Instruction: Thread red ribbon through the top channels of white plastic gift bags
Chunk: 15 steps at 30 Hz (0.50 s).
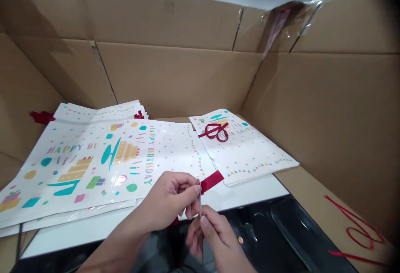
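Note:
Close to the front edge of the white surface, my left hand (173, 198) is closed, pinching a red ribbon (213, 181). The ribbon's flat, wide end sticks out to the right past my thumb. My right hand (215, 233), just below and to the right, has its fingers closed around a thin grey metal-looking tool (200, 204). That tool stands upright against the ribbon beside my left fingertips. It shows nearly edge-on, so its kind is unclear. Behind my hands lie white printed birthday sheets (175, 146).
A smaller stack of printed sheets (250, 156) carries a looped red ribbon (215, 131). Red ribbon scraps (359, 223) lie on cardboard at the right. Tall cardboard walls (175, 69) enclose the back and sides. A glossy black surface (265, 223) is in front.

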Motion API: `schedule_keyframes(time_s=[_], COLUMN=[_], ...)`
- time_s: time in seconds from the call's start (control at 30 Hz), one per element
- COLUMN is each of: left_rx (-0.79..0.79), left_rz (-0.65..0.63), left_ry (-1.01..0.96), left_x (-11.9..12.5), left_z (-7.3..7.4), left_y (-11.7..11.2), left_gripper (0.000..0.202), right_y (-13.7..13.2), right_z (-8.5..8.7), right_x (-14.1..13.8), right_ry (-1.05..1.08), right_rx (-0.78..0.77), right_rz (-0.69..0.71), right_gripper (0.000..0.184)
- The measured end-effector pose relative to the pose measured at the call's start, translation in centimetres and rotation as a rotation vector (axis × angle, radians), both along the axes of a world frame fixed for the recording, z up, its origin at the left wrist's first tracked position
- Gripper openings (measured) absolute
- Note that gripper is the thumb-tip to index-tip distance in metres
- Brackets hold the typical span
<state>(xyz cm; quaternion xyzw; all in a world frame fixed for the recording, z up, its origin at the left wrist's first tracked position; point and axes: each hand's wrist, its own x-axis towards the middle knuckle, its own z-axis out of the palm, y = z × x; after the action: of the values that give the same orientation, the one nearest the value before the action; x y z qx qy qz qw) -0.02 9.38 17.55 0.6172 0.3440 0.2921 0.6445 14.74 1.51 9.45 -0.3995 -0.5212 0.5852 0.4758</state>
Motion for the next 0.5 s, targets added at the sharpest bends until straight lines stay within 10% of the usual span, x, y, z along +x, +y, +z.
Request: schedule_keyframes(time_s=[0.3,0.5], left_rx=[-0.039,-0.411], left_rz=[-0.139,0.051], left_ry=[0.033,-0.270], left_x=[1.3,2.9], left_z=[0.0,-3.9], left_y=[0.0,-1.7], left_gripper=[0.024,0.045], right_y=[3.6,3.2], right_z=[4.2,2.3], right_x=[3.3,1.7], right_ry=[0.073,0.348], right_rx=[0.048,-0.214], right_rz=[-0.154,-0.276], right_gripper=[0.040,0.050])
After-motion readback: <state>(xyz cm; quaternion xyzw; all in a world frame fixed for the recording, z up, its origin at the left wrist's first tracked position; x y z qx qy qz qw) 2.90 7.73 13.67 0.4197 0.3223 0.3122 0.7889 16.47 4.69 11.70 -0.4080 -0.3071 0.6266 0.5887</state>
